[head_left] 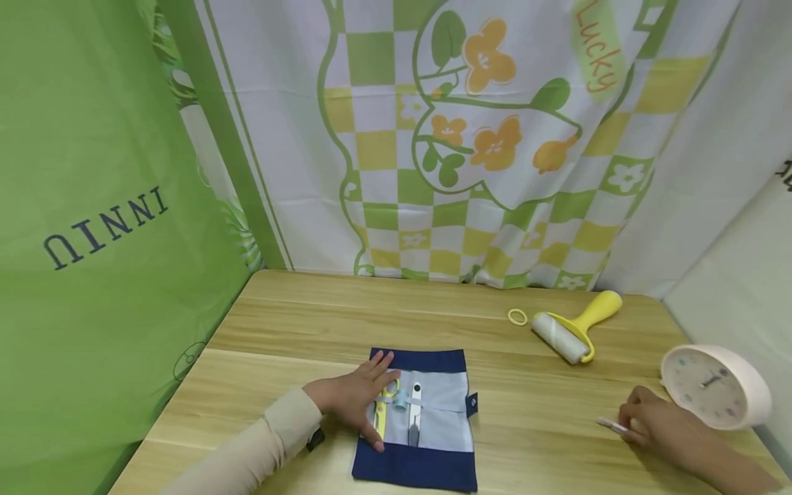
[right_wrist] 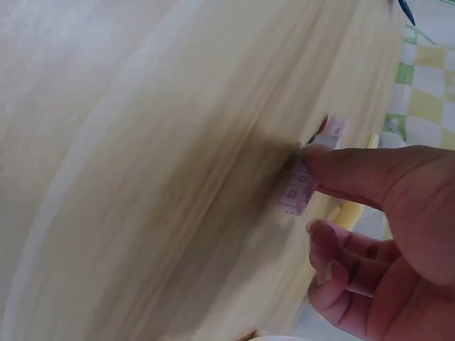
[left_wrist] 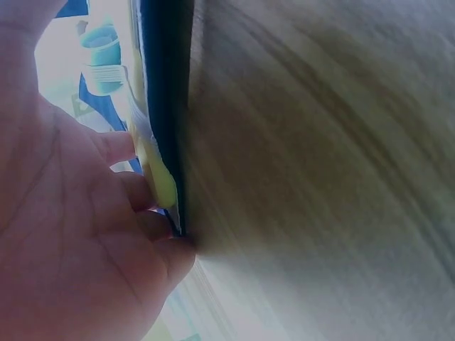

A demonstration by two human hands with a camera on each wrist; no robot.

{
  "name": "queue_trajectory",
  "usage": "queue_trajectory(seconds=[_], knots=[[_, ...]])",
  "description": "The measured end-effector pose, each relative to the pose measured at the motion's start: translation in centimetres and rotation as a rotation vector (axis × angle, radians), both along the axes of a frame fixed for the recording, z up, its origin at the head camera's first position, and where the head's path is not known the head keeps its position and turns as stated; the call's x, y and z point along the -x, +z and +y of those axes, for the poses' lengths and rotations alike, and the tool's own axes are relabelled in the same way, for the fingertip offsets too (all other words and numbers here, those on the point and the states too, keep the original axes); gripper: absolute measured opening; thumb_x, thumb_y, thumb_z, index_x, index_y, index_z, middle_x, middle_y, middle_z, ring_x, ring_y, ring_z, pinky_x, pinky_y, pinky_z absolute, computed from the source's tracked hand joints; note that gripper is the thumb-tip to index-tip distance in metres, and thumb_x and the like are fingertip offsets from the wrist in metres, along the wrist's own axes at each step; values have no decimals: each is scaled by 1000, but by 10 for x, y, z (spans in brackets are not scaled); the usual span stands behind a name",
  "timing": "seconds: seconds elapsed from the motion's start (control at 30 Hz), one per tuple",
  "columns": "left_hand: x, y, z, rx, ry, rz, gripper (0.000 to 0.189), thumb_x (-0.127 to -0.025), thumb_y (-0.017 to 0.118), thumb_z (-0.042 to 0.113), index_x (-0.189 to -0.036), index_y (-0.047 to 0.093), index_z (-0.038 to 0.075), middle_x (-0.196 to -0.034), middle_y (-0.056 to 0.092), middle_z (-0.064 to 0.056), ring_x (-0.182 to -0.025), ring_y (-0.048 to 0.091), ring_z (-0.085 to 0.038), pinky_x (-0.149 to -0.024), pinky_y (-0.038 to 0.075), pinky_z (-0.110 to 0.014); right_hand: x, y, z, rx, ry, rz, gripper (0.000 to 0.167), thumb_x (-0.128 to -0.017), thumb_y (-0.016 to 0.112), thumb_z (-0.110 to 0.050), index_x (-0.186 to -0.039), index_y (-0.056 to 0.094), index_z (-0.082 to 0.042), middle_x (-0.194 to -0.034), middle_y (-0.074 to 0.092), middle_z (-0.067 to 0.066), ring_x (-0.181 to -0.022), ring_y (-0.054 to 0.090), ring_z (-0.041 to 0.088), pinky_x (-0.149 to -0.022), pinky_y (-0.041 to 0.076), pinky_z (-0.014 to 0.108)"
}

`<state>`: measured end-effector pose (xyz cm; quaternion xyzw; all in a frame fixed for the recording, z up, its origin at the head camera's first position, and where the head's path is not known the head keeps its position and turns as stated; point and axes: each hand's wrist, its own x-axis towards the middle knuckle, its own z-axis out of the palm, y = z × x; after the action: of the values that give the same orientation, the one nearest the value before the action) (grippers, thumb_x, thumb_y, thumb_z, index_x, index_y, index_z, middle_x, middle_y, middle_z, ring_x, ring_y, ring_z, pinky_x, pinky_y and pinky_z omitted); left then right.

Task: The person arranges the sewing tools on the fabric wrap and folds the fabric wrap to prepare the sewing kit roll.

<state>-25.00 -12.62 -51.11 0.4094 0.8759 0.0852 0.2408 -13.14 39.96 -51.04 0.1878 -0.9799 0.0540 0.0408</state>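
Note:
A navy fabric tool roll (head_left: pixel 414 474) with a grey lining lies unfolded on the table. Yellow scissors (head_left: pixel 380 416), a small teal spool-like item (head_left: pixel 401 400) and a slim white-and-grey tool (head_left: pixel 414 416) sit side by side in it under a strap. My left hand (head_left: pixel 353 397) rests on the roll's left edge, fingers extended by the scissors and thumb lower down. In the left wrist view its fingers touch the navy edge. At the right, my right hand (head_left: pixel 662 427) pinches a folded pink measuring tape (right_wrist: pixel 298 186) with printed numbers, just over the tabletop.
A pale pink clock (head_left: pixel 711 388) stands right beside my right hand. Farther back lie a yellow-handled lint roller (head_left: pixel 559 337) and a yellow ring (head_left: pixel 517 317). Patterned curtains (head_left: pixel 396 172) hang behind the wooden table (head_left: pixel 297 316), with green cloth (head_left: pixel 111 309) along the left.

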Motion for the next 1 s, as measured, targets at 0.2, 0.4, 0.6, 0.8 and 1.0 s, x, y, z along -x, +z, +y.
queue_trajectory(seconds=[0.2, 0.4, 0.6, 0.8, 1.0], knots=[[1, -1, 0, 0, -8, 5, 128, -68, 83, 65, -161, 15, 10, -169, -5, -19, -158, -4, -37, -127, 15, -53, 13, 19, -28, 122, 9, -158, 11, -86, 76, -18, -85, 65, -20, -72, 60, -20, -59, 41, -11, -50, 38, 19], [1, -2, 0, -9, -17, 23, 128, -67, 83, 66, -161, 17, 8, -169, -3, -21, -157, -2, -39, -126, 16, -53, 37, 39, -90, 387, 20, -277, 33, -92, 70, -14, -119, 66, 4, -79, 69, -7, -60, 53, -6, -51, 46, 21], [1, -1, -2, -13, -9, 23, 128, -66, 85, 64, -160, 19, 8, -169, -1, -21, -157, 0, -40, -126, 17, -54, 74, 56, -145, 872, 0, -683, 55, -102, 55, -12, -146, 37, 15, -87, 69, 9, -64, 64, 7, -57, 56, 26], [1, -3, -1, -15, -14, 21, 127, -67, 84, 65, -160, 19, 7, -169, -2, -21, -157, 0, -40, -126, 16, -53, 93, 58, -175, 1200, 30, -910, 54, -101, 57, -9, -142, 36, 19, -101, 72, 2, -85, 74, 13, -79, 61, 29], [1, -3, -1, -14, -5, 17, 127, -67, 84, 65, -160, 18, 9, -169, -3, -19, -158, -1, -38, -127, 15, -52, 98, 54, -206, 1271, 3, -930, 33, -99, 58, -10, -123, 47, 10, -103, 73, 5, -94, 74, 16, -85, 61, 37]])
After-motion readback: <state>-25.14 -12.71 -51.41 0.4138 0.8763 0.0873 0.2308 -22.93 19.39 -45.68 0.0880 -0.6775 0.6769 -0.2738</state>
